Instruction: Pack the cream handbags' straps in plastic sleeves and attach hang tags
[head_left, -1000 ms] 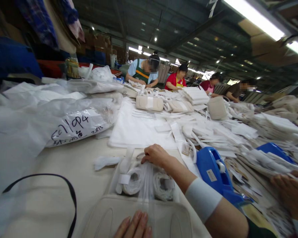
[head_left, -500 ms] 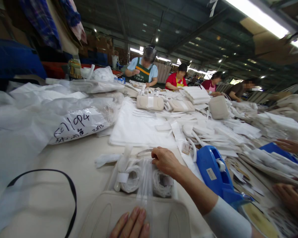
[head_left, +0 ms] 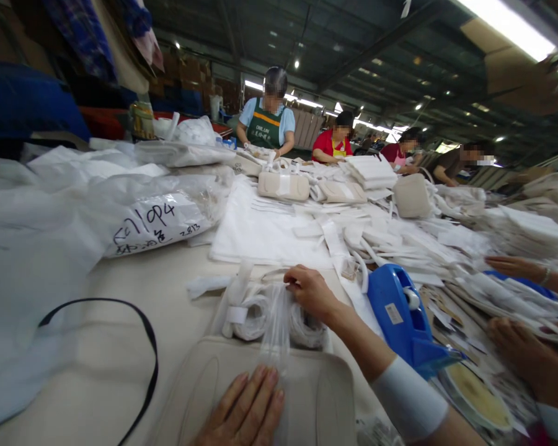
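A beige padded bag piece lies at the bottom centre. My left hand rests flat on it, fingers stretched over the lower end of a clear plastic strip. Beyond the piece, my right hand pinches the strip's far end, thumb and fingers pressed together. Two coiled white straps, a left one and a right one, lie on either side of the strip, the right one partly under my right wrist. A white-wrapped handle stands up beside the left coil.
A blue tape dispenser stands right of my right arm. A black strap loops at left, near a marked plastic bag. White sheets lie ahead. Another person's hands work at the right; several people sit beyond.
My left hand has slid slightly forward and shows more on the bag piece. My right hand keeps its pinch. The neighbour's hands at right have moved left, and the view has shifted a little.
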Demonstrator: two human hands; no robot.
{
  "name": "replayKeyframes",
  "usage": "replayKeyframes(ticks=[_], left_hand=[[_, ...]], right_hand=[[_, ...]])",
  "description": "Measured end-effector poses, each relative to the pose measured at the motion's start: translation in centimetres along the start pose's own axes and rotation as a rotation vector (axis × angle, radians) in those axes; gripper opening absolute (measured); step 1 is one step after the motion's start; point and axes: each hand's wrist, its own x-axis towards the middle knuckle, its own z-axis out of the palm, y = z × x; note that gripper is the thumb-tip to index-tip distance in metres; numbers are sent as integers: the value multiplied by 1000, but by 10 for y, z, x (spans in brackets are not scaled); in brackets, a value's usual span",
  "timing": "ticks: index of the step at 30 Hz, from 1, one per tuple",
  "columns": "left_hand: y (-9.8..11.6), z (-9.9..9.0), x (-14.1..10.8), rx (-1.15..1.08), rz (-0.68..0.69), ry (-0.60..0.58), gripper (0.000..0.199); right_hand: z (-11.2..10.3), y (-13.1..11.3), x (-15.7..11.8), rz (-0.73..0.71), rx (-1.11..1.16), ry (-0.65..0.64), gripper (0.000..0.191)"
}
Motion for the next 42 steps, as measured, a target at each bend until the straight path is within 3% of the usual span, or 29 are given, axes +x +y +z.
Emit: replayKeyframes(ticks=[4,6,10,13,15,19,22,25,28,33,38,42], left_hand=[[3,-6,-3,-23,-2,-78,42],[4,-8,-3,-46,10,-144,43],[1,-9,-3,-130,26,-64,53],[-4,-19,-1,-236,19,-1,57],[-7,-31,2,-356,-28,-49,58],[-12,-47,5,-575,-201,-108,34],[-14,-46,3,-594,-271,-105,38],[-15,-42,2,-545,-241,-183,43],[-16,-41,4,-490,-123,-257,49],[-20,-50,12,-412,3,-334,49],[-21,-60,16,-371,48,-420,52],[-16,-62,13,-346,40,-491,62]], right_hand=[[10,-12,-72,-440,22,206,36],[23,-16,-106,-598,-25,222,42],[45,-20,-146,-616,-123,171,62],[46,-20,-155,-601,-86,106,69],[42,-20,-158,-588,-46,5,72],[32,-22,-160,-542,39,-182,69],[32,-22,-161,-529,78,-189,57],[38,-22,-162,-556,83,-129,47],[43,-24,-167,-581,67,-58,40],[56,-27,-197,-615,-47,44,45],[99,-34,-240,-678,-254,407,32],[132,-52,-247,-653,-259,606,28]])
